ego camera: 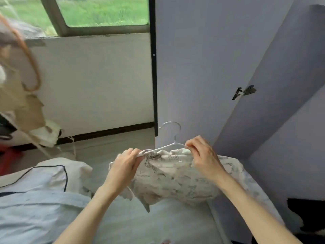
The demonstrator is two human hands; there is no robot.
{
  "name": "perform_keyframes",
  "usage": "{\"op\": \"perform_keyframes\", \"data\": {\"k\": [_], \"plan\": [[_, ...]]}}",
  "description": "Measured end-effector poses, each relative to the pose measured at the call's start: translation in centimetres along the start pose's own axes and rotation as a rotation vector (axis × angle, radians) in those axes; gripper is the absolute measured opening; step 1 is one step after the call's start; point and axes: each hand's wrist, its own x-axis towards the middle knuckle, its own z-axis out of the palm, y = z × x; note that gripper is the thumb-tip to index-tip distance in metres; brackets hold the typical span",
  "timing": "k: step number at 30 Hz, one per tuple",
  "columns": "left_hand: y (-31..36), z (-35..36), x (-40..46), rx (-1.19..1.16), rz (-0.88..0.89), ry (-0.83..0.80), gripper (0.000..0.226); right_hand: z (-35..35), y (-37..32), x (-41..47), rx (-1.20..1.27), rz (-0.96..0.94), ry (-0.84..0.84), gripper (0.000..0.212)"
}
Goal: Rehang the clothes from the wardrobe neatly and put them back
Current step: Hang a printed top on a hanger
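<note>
I judge the job mid-way: at lower centre my left hand [125,162] pinches the white hanger [169,138] end and my right hand [202,155] pinches the printed garment [175,176] collar, not yet hung in the wardrobe [202,67].

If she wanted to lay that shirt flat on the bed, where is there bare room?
Bare grey sheet lies between her forearms, below the printed shirt. The bed's left side is crowded by the white pillow and light blue garment; the wardrobe door borders its right.
</note>
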Motion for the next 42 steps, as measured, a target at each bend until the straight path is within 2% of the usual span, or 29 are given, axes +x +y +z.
{"op": "perform_keyframes", "data": {"k": [3, 5, 11, 14, 18, 22, 29, 36, 42], "plan": [[-1.1, -1.8, -3.8, 0.012, -0.17, 0.292, 0.052, 3.2, -1.6, 1.9, 0.144, -0.079, -0.128, 0.015], [-1.3, -2.9, -6.4, 0.067, -0.3, 0.428, 0.048, 5.4, -2.8, 2.9, 0.255, -0.097, -0.225, 0.014], [-1.7, -5.1, -13.4, 0.105, -0.734, 0.602, 0.039, 11.4, -6.4, 4.9, 0.268, -0.273, -0.375, 0.013], [-0.6, -6.6, -16.3, 0.127, -0.928, 0.734, 0.039, 13.4, -9.3, 5.3, 0.249, -0.426, -0.418, 0.017], [0.8, -7.9, -20.3, 0.139, -1.133, 0.912, 0.038, 16.3, -14.2, 4.9, 0.296, -0.618, -0.453, 0.019], [1.3, -10.0, -23.8, 0.24, -1.261, 1.065, 0.043, 19.5, -19.8, 3.9, 0.37, -0.752, -0.473, 0.03], [-0.4, -17.1, -29.7, 0.452, -1.31, 1.193, 0.047, 25.3, -30.9, 2.1, 0.509, -0.953, -0.41, 0.035], [-5.4, -27.8, -35.2, 0.57, -1.258, 1.235, 0.031, 29.2, -44.7, 1.7, 0.688, -0.993, -0.337, 0.032], [-11.8, -32.6, -38.5, 0.595, -1.26, 1.246, 0.026, 34.6, -52.4, 2.3, 0.709, -1.022, -0.359, 0.034]]}}
